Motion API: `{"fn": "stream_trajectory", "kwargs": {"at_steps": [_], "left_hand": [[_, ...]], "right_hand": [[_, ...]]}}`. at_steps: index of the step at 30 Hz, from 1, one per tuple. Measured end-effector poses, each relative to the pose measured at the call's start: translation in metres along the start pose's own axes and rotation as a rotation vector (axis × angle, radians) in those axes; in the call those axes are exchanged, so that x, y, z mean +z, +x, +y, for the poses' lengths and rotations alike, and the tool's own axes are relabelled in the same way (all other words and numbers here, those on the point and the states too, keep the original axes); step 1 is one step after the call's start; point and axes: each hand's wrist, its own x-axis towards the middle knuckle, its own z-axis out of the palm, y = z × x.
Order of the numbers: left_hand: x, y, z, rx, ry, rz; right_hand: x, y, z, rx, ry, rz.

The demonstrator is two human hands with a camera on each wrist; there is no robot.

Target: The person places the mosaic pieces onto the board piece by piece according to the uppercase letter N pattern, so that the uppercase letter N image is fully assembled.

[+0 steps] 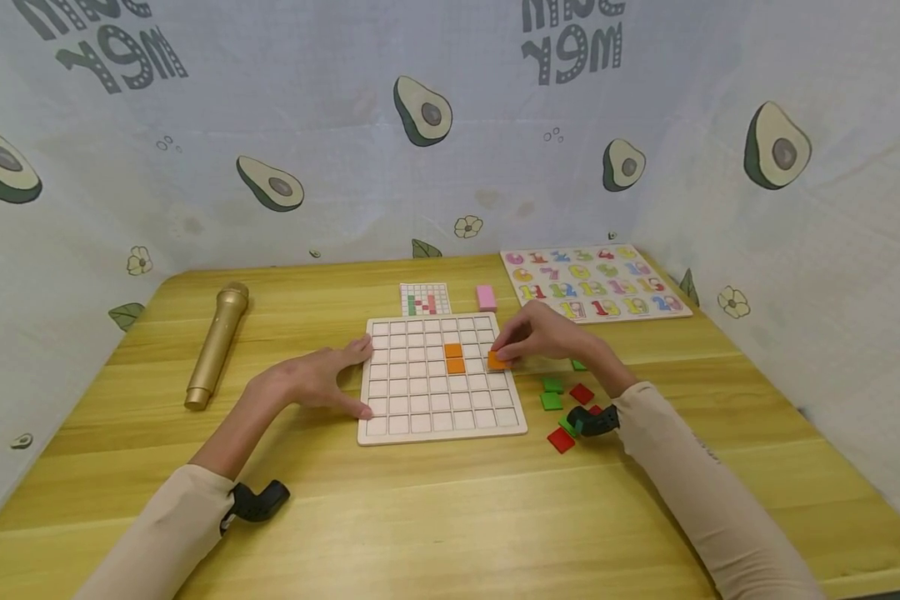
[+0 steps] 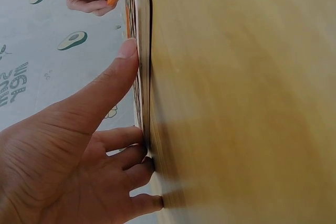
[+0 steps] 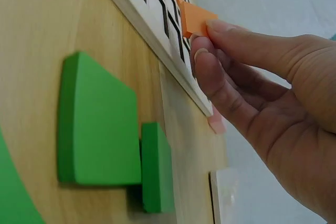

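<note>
The fingers of the left hand (image 1: 311,379) stretch well apart on my feed, thumb and fingertips against the left edge of the board (image 1: 442,434). Across from it I see the right hand (image 1: 543,332) pinching an orange tile (image 1: 497,362) between thumb and fingers.

Going over the table (image 1: 435,517) from the left, I find a gold microphone (image 1: 217,346) lying well apart from the left hand. Next comes the board, flat on the wood, its grid bearing two orange tiles (image 1: 455,366) in neighbouring cells, one behind the other. Just behind it I make out a card (image 1: 425,293) printed with a small coloured grid, then a pink block (image 1: 486,297). The pinched tile is over the board's right side, tilted in my right wrist view; I cannot tell whether it touches the surface. Beyond the right edge lie green tiles (image 1: 551,402) and red tiles (image 1: 561,440), some partly hidden from me by the wrist camera (image 1: 596,421). Farther back on the right, I have a number board (image 1: 596,287) near the cloth (image 1: 525,183).
</note>
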Motion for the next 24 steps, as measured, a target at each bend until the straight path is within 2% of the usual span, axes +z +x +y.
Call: {"fn": "stream_trajectory", "kwargs": {"at_steps": [14, 24], "left_hand": [[-0.001, 0.001, 0.001, 0.012, -0.015, -0.001], [0.000, 0.000, 0.000, 0.017, -0.014, -0.002]], "right_hand": [[0.011, 0.007, -0.005, -0.052, 0.087, -0.054], [0.021, 0.011, -0.011, -0.032, 0.119, -0.052]]}}
